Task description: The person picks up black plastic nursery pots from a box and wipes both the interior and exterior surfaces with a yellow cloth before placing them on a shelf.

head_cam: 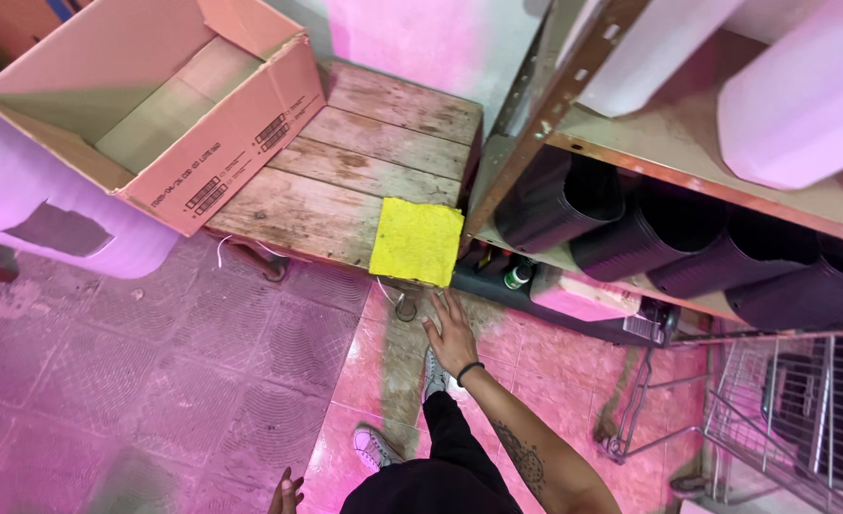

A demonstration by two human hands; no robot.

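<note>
Yellow square sheet [416,242] of soft, cloth-like material lies flat on the near corner of a low platform of weathered wooden planks [345,171], its lower edge hanging just over the platform's rim. I see my right hand [450,333] stretched out toward it from below, fingers spread and straight, palm down, holding nothing — the fingertips stop just short of the sheet and do not touch it. A dark band circles that wrist, and the forearm shows a tattoo. My left hand [286,493] only peeks in at the bottom edge of the view; I cannot tell whether it is spread or closed.

An open brown cardboard box [155,105] sits tilted on the far left part of the platform, well apart from the sheet. To the right stands a metal shelf rack [536,133] — stacks of black plastic pots [688,238] lie on their sides on its lower level, and large pale rolls rest above them. My grey sneakers [376,445] stand on the pinkish tiled floor [155,381].
</note>
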